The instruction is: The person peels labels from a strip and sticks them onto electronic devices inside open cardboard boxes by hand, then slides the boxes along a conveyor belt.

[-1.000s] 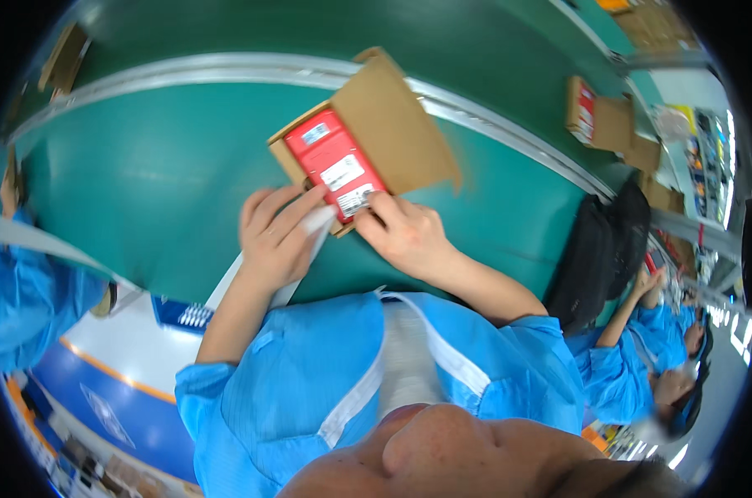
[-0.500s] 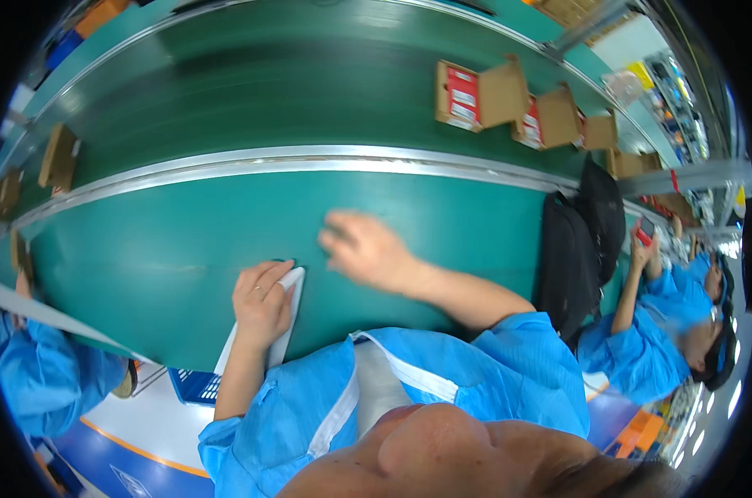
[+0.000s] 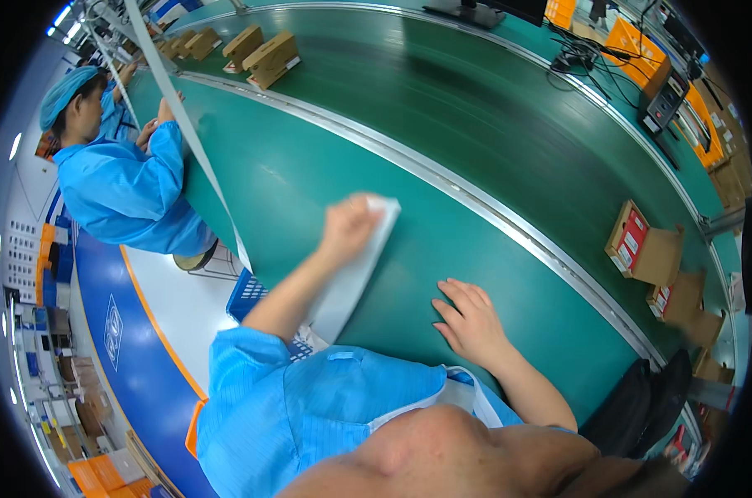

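My left hand (image 3: 351, 228) is closed round the upper end of a long, flat white strip (image 3: 349, 286), which looks like a folded bag or sheet. From my fist the strip slants down across the green worktable (image 3: 442, 241) to its near edge. My right hand (image 3: 473, 325) lies over the tabletop to the right, fingers spread, with nothing in it. Below my left forearm, beside the table edge, part of a blue plastic basket (image 3: 245, 292) shows; the strip's lower end reaches toward it.
Beyond a metal rail (image 3: 442, 173) runs a dark green conveyor belt (image 3: 476, 108). It carries open cardboard boxes (image 3: 654, 253) with red contents at right and brown boxes (image 3: 270, 60) at far left. Black bags (image 3: 642, 398) sit lower right. A co-worker (image 3: 127, 178) in blue is at left.
The view has swung left. My left hand has lifted the white strip up and forward over the table. My right hand has come down nearer me, its fingers now spread.
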A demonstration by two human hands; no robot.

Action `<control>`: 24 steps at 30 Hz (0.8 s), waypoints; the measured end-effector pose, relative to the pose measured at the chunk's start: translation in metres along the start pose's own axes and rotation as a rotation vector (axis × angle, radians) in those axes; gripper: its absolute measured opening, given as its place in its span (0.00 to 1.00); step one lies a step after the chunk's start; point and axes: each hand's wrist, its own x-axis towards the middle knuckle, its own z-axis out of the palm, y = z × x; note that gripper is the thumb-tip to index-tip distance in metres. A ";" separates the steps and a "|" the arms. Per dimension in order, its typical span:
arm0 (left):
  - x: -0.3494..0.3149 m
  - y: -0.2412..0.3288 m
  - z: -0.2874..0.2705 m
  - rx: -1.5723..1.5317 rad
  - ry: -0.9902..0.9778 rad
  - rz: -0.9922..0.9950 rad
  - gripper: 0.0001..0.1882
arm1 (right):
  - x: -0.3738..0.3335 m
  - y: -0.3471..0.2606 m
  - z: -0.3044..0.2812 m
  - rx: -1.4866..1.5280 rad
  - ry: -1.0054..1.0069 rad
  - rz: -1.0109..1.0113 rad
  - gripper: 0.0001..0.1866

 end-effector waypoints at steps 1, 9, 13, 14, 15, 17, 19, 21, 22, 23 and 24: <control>0.024 -0.002 -0.012 -0.059 0.159 -0.052 0.03 | 0.001 0.000 0.001 -0.006 0.000 0.016 0.20; 0.136 -0.170 -0.181 0.455 0.395 -0.486 0.13 | 0.006 -0.007 0.003 -0.072 -0.044 0.055 0.19; 0.186 -0.196 -0.217 0.633 0.402 -0.496 0.15 | 0.006 -0.013 0.008 -0.215 -0.043 0.075 0.18; 0.195 -0.195 -0.220 0.697 0.420 -0.404 0.15 | 0.007 -0.013 0.012 -0.267 -0.032 0.059 0.17; 0.203 -0.196 -0.222 0.761 0.437 -0.307 0.15 | 0.008 -0.014 0.013 -0.264 -0.046 0.057 0.17; 0.227 -0.216 -0.235 0.906 0.372 -0.120 0.18 | 0.012 -0.016 0.010 -0.304 -0.067 0.066 0.17; 0.255 -0.239 -0.243 0.951 0.300 -0.152 0.18 | 0.013 -0.017 0.009 -0.311 -0.080 0.062 0.16; 0.271 -0.250 -0.241 0.994 0.224 -0.179 0.18 | 0.015 -0.015 0.010 -0.318 -0.087 0.062 0.16; 0.279 -0.248 -0.230 0.980 0.172 -0.204 0.16 | 0.015 -0.015 0.011 -0.327 -0.090 0.068 0.16; 0.288 -0.245 -0.219 0.966 0.121 -0.228 0.15 | 0.015 -0.014 0.012 -0.336 -0.091 0.074 0.16; 0.293 -0.236 -0.205 0.970 0.112 -0.229 0.15 | 0.014 -0.013 0.012 -0.327 -0.092 0.079 0.16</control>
